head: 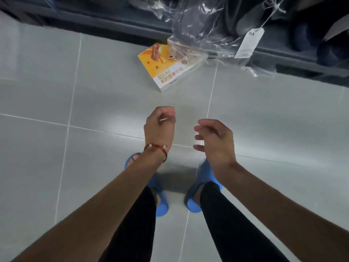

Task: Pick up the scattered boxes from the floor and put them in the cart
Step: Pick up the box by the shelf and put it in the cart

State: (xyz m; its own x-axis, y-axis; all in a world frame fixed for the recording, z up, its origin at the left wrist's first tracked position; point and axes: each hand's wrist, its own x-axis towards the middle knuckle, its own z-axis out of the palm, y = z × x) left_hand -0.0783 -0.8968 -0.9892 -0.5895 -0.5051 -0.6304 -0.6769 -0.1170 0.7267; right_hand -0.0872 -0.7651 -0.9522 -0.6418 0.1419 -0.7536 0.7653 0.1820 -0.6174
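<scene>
A yellow and white box point(166, 67) lies flat on the grey tiled floor, its far corner tucked under clear plastic wrapping. My left hand point(160, 125) hovers above the floor in front of the box with its fingers curled in and nothing visible in it; a red string bracelet sits on that wrist. My right hand point(215, 137) hangs beside it, fingers loosely apart and empty. Both hands are well short of the box. No cart is in view.
A dark low shelf point(117, 21) runs along the top of the view, holding dark items in clear plastic bags point(211, 29) with a white hang tag point(247, 43). My feet in blue slippers point(204, 188) stand on the tiles below my hands.
</scene>
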